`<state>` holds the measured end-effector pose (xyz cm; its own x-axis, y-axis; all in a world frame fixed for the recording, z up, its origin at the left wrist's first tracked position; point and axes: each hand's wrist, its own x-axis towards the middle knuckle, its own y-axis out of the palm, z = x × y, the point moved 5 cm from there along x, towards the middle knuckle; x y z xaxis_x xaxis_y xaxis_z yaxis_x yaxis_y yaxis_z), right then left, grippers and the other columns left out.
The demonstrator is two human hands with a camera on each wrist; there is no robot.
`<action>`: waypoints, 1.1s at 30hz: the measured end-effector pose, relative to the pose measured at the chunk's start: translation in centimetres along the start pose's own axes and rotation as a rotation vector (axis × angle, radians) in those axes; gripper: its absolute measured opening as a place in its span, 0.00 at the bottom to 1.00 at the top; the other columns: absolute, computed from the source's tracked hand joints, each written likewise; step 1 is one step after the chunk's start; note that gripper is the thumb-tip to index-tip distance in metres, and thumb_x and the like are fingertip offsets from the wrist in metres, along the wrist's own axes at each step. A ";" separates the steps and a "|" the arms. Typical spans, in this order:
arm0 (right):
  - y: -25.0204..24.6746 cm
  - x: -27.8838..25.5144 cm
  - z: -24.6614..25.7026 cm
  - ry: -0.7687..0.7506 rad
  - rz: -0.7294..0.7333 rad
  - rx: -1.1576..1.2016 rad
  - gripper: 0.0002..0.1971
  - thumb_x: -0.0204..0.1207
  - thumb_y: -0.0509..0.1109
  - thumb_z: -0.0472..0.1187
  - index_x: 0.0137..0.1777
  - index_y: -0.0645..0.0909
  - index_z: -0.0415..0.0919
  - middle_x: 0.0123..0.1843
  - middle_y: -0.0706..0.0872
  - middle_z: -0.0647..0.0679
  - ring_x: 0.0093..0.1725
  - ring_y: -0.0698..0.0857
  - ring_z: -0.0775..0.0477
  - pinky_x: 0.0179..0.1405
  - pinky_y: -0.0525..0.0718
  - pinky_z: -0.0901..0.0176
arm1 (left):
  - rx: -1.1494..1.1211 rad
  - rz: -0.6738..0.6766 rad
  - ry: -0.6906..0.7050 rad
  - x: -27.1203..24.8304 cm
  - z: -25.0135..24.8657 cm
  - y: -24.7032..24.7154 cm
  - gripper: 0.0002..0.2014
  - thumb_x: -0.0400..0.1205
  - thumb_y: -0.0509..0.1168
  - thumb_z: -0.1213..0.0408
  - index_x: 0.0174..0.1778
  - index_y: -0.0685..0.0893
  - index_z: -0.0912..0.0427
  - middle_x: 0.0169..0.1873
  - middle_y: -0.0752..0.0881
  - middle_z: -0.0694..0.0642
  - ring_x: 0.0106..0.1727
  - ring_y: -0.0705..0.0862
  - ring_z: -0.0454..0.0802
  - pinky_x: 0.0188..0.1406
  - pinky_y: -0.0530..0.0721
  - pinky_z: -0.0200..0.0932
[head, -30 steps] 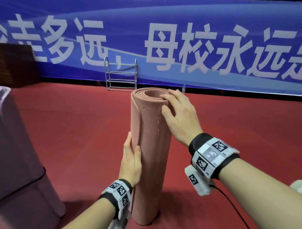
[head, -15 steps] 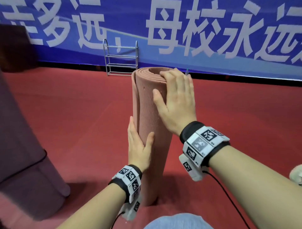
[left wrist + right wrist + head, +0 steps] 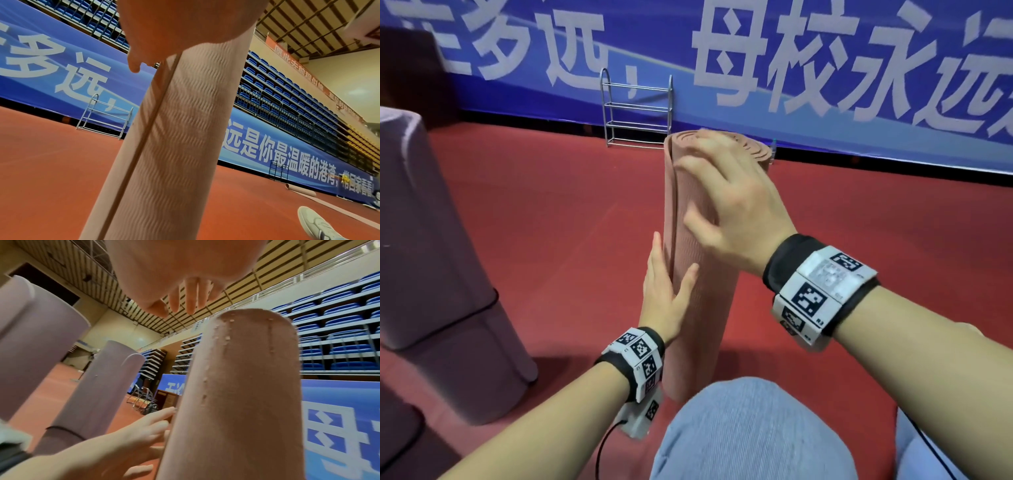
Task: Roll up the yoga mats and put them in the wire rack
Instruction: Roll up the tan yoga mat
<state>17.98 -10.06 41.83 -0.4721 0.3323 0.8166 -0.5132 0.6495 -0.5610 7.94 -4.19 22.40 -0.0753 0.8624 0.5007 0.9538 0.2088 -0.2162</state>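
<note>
Rolled pink yoga mat [image 3: 702,274] upright on red floor [image 3: 551,222], left hand [image 3: 666,294] flat against its side, fingers straight, right hand [image 3: 736,209] spread open near its top, holding nothing, wire rack [image 3: 637,109] well beyond

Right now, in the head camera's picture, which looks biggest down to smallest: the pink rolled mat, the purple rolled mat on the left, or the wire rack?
1. Purple rolled mat, though it is nearer and cut off.
2. Pink rolled mat.
3. Wire rack, far off by the banner.

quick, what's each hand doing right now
left hand: open, flat against the side of the upright pink mat.
right hand: open, fingers straight over the mat's top.
</note>
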 end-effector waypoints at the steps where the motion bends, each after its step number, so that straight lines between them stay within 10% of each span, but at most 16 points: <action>1: 0.4 -0.1 1.1 -0.039 0.013 0.037 0.18 0.70 0.68 0.36 0.59 0.85 0.32 0.62 0.85 0.38 0.69 0.80 0.35 0.70 0.76 0.43 | 0.011 0.007 0.024 -0.1 -0.1 -0.4 0.44 0.81 0.56 0.33 0.88 0.46 0.48 0.87 0.49 0.43 0.87 0.51 0.37 0.87 0.57 0.57; 7: 3.4 0.3 3.3 -0.043 0.262 0.065 0.12 0.71 0.65 0.42 0.46 0.87 0.38 0.50 0.86 0.44 0.56 0.84 0.40 0.51 0.81 0.43 | 0.105 0.032 0.000 -2.1 0.3 -3.9 0.40 0.86 0.55 0.39 0.89 0.46 0.48 0.88 0.50 0.47 0.87 0.52 0.41 0.86 0.58 0.59; 15: 7.5 5.1 8.7 0.291 0.648 0.218 0.12 0.76 0.65 0.49 0.48 0.88 0.45 0.42 0.87 0.51 0.46 0.84 0.48 0.53 0.84 0.52 | 0.271 0.071 -0.064 -7.1 0.9 -11.1 0.36 0.88 0.59 0.49 0.88 0.51 0.54 0.87 0.58 0.53 0.86 0.58 0.48 0.85 0.56 0.51; 25: 20.4 -13.8 26.1 0.461 1.209 0.445 0.04 0.72 0.68 0.46 0.37 0.79 0.51 0.45 0.89 0.46 0.48 0.86 0.39 0.51 0.85 0.51 | 0.550 0.415 -0.415 -27.2 9.0 -20.0 0.27 0.85 0.59 0.54 0.77 0.71 0.67 0.71 0.79 0.65 0.71 0.77 0.61 0.74 0.72 0.49; 33: 20.4 -27.0 40.1 0.187 1.606 0.496 0.06 0.73 0.71 0.42 0.48 0.87 0.51 0.55 0.89 0.45 0.55 0.87 0.37 0.58 0.85 0.50 | 0.816 0.603 -0.809 -45.5 10.6 -28.0 0.12 0.79 0.63 0.53 0.53 0.88 0.51 0.48 0.91 0.54 0.51 0.88 0.60 0.49 0.84 0.48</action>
<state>-8.48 -33.14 2.85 -0.6361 0.4898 -0.5962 0.1898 -0.6496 -0.7362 -18.40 -44.39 -3.26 -0.1252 0.8907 -0.4371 0.4685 -0.3352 -0.8174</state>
